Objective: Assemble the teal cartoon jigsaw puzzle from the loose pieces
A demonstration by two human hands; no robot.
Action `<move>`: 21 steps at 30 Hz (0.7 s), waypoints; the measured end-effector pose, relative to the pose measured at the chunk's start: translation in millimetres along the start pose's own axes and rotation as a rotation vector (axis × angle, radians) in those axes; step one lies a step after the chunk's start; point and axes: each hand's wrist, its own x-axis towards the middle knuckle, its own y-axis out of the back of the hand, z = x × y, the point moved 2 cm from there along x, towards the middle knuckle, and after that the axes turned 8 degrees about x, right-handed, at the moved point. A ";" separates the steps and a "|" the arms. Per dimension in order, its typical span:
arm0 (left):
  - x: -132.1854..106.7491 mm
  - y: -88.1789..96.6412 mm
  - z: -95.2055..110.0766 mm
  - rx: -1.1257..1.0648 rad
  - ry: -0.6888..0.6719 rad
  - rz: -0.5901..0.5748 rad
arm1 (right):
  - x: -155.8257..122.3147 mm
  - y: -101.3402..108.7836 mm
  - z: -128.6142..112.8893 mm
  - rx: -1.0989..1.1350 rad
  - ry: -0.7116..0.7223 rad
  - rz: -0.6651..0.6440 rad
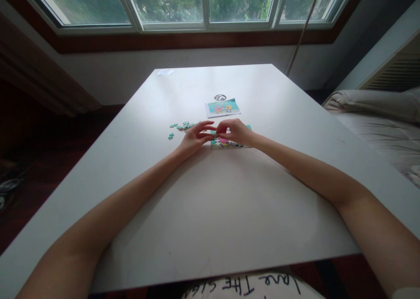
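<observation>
Puzzle (231,145), partly filled with colourful pieces, lies flat on the white table (210,211) at the centre of the frame. Over its left part, the right hand (234,132) bends with thumb and forefinger drawn together; whether a piece sits between them I cannot tell. Just left of it, the left hand (196,137) has curved fingers, its forefinger raised apart from the thumb; whether it grips anything is too small to tell. Loose pieces (184,126) lie left of centre, partly behind the left hand. Above the puzzle in the frame lies a picture card (223,109), with a small round object (220,97) just beyond it.
</observation>
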 end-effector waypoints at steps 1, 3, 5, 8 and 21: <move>0.0 -0.1 -0.4 0.027 -0.009 0.013 | 0.1 0.3 -0.8 0.012 -0.003 0.002; 0.0 0.5 -0.5 0.140 -0.045 0.074 | 0.9 2.4 -2.9 0.021 -0.019 0.021; 0.0 2.2 0.3 0.338 -0.102 0.168 | 2.6 6.9 -4.0 0.012 -0.048 0.071; 0.3 4.8 0.7 0.704 -0.147 0.239 | 6.7 17.3 0.2 0.031 -0.095 0.165; -4.0 6.0 -3.8 1.166 -0.119 0.133 | 7.5 66.5 30.9 0.069 -0.423 -0.211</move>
